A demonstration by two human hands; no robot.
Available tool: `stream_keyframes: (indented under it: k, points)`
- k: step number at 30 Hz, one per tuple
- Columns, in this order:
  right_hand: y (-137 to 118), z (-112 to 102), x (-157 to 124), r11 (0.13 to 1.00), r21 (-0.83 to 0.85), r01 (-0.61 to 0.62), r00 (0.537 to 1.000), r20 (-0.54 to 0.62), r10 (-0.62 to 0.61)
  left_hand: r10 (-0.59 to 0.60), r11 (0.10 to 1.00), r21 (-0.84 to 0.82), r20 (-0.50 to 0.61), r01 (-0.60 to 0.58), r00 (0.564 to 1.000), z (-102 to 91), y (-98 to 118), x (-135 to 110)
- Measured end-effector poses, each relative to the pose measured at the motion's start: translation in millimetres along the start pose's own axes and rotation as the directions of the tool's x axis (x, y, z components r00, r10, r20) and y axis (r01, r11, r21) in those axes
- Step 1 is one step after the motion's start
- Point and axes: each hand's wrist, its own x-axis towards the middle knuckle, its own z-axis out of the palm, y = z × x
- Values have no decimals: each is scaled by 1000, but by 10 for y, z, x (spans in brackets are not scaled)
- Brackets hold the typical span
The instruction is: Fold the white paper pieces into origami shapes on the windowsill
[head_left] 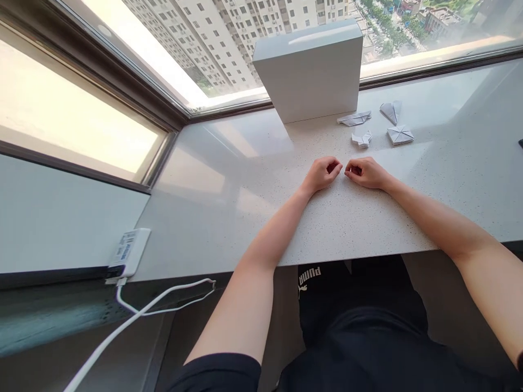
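My left hand [324, 172] rests on the speckled white counter [229, 218], its fingers curled in toward the thumb with nothing visible in them. Just to its right, a small gap away, my right hand [366, 172] lies in the same loosely closed pose, also holding nothing I can see. Beyond the hands are several folded white paper pieces: a long narrow one [354, 118], a small one with points [362, 140], a cone-like one [391, 111] and a flat square one [400, 134]. Neither hand touches them.
A large pale box [314, 76] stands upright at the window behind the paper pieces. On the left, a white power adapter [129, 251] sits at the counter's edge, with a white cable [155, 302] hanging from it. A dark object [520, 143] shows at the far right.
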Motion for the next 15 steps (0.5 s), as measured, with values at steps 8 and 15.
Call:
stream_keyframes:
  k: [8,15]
  points:
    - [-31,-7,-34,998,-29,-47,999,-16,47,-25,999,-25,-95,23,995,96,-98,-8]
    - [-104,-42,-61,994,-26,-107,994,1,107,4,999,-38,-161,-11,987,142,-266,-34]
